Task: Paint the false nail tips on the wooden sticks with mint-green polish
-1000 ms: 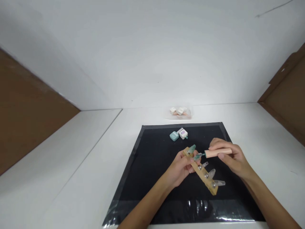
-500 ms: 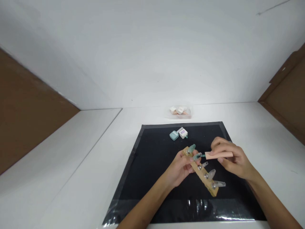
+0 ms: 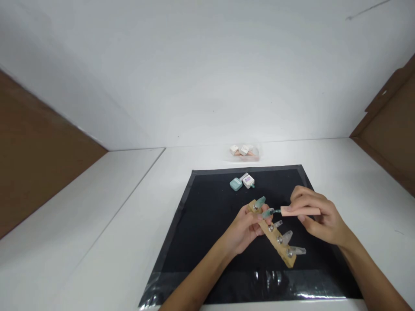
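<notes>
My left hand (image 3: 244, 229) is closed around the upper end of a wooden nail-tip stand (image 3: 275, 242), which slants down to the right. Several false nails stick out from it on metal studs. The topmost nail (image 3: 260, 202) is green, and the second nail (image 3: 267, 213), by my left thumb, is largely green. Lower on the stand, the clear nails (image 3: 296, 251) look unpainted. My right hand (image 3: 319, 216) pinches the pale pink handle of a nail polish brush (image 3: 300, 211). Its green-coated bristles meet the tip of the second nail.
On the black mat (image 3: 207, 207) lie a teal bottle (image 3: 236, 184) and a white bottle with a purple mark (image 3: 248, 181), with a little green at its neck. Behind the mat stands a clear box (image 3: 254, 156) holding white and pink items. Brown cardboard panels (image 3: 39, 151) flank the white table.
My right hand has drawn the brush slightly to the right, and more of its bristle end shows. The second nail looks greener towards its tip. My left hand keeps the stand nearly still.
</notes>
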Tool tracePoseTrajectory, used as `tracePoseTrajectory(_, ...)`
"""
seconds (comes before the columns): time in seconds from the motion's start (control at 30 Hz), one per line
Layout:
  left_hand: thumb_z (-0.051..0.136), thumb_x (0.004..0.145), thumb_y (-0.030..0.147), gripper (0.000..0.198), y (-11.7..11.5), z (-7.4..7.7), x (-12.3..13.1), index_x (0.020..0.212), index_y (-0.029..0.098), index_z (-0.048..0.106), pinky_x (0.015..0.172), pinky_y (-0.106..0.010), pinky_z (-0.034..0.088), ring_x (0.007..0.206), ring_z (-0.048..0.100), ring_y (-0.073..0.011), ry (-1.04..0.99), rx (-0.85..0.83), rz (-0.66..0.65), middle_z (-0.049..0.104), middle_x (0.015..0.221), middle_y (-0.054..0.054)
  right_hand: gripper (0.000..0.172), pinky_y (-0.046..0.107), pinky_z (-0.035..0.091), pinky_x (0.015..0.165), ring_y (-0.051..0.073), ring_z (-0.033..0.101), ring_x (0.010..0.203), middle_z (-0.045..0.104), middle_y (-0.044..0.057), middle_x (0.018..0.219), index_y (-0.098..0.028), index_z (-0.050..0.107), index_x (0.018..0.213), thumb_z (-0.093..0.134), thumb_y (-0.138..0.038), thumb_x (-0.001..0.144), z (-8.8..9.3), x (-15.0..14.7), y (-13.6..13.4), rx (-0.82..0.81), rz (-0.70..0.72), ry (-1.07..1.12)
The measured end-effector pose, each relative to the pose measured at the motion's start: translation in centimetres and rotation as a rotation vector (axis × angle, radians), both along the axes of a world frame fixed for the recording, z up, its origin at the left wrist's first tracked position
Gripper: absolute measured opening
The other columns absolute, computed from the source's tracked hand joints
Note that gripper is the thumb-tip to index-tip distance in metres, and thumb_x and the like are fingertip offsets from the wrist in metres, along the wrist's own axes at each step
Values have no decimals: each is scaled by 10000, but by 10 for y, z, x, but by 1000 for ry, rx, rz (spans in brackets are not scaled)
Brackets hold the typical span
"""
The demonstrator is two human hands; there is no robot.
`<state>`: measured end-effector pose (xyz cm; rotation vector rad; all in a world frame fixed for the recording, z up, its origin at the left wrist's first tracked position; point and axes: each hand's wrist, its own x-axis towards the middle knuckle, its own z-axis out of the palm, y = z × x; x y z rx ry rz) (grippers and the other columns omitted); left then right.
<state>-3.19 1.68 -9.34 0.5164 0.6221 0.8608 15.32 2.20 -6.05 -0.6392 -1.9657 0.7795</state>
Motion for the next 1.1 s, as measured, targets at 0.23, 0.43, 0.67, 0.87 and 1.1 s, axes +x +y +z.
tracePoseTrajectory(0.23, 784, 461, 268, 300, 1, 1, 3, 631, 127, 582, 458, -167, 274, 506, 470, -62, 23, -49, 11, 576, 558, 9, 385, 280, 412, 524, 164, 515, 653, 583, 27, 708, -239, 618, 985, 461, 4, 732, 2, -3, -2, 39, 35, -23)
tracePoseTrajectory(0.43, 777, 475, 262, 284, 0, 0, 3, 626, 129, 578, 462, -171, 275, 513, 480, -70, 16, -36, 9, 566, 544, 13, 362, 290, 418, 540, 161, 506, 655, 570, 27, 703, -216, 618, 955, 458, 13, 726, 3, -1, -1, 69, -11, -20)
tracePoseTrajectory(0.67, 762, 497, 258, 274, 1, -2, 3, 663, 126, 588, 451, -176, 253, 471, 436, -52, 22, -41, 8, 585, 563, 4, 389, 280, 426, 555, 155, 518, 670, 607, 32, 725, -211, 623, 965, 454, 30, 710, 2, -4, -2, 53, 20, -44)
tracePoseTrajectory(0.87, 743, 533, 239, 243, 0, -2, 1, 654, 126, 564, 468, -171, 285, 518, 476, -68, -1, 3, 19, 553, 551, 11, 221, 279, 418, 542, 153, 530, 624, 583, 23, 706, -207, 616, 891, 494, -68, 770, -2, 4, 0, 8, -129, 19)
tracePoseTrajectory(1.1, 661, 581, 203, 162, 10, 7, -17, 616, 146, 513, 450, -167, 348, 423, 394, -30, -136, 57, 152, 494, 547, 40, 187, 321, 465, 696, 205, 617, 810, 669, 65, 872, -189, 640, 940, 501, -278, 853, -34, -9, 14, -282, -432, -96)
